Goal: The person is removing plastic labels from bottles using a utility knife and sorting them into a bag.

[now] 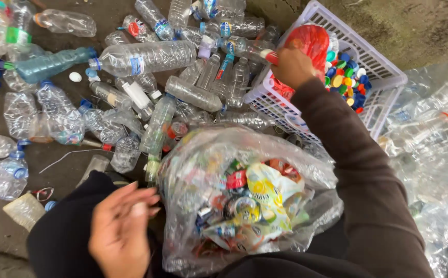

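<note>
Near the camera, a clear plastic bag point(244, 195) full of crumpled labels sits between two hands.

Left hand point(121, 229) is open beside the bag's left edge, fingers loosely spread, holding nothing. Right hand point(293, 67) is closed around a red bag point(309, 46), which looks thin and crinkly, over the near corner of a white basket point(383, 72). Colourful bottle caps point(347, 77) lie inside the basket, just right of that hand. Empty bottles point(146, 56) cover the ground.
</note>
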